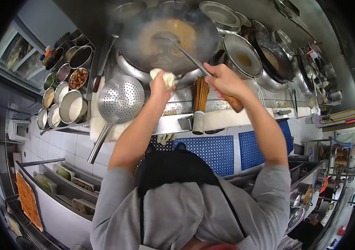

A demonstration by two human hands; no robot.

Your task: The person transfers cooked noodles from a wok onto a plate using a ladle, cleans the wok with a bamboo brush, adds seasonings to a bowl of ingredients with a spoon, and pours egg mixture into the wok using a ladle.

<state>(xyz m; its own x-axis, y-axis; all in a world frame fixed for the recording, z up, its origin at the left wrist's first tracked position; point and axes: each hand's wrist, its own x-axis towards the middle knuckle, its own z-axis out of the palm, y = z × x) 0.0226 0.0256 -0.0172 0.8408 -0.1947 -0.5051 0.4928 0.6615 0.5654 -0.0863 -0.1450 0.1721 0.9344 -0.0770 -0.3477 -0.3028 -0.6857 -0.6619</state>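
A large dark wok [131, 56] sits on the stove ahead, with steam over the brownish-yellow food [186, 35] in it. My left hand [160, 86] is closed on a pale cloth [168, 79] at the wok's near rim. In my right hand [224, 81] is the handle of a long metal ladle [192, 58]; its bowl rests in the food. Below the wok, a perforated metal strainer [121, 100] lies to the left of my left hand. A bamboo brush [201, 98] stands between my two hands.
Metal containers of ingredients [73, 106] stand at the left. Metal pans [243, 56] and another dark wok [271, 54] are to the right. Blue mats [211, 152] lie on the tiled floor. A counter with food bins [62, 196] is at lower left.
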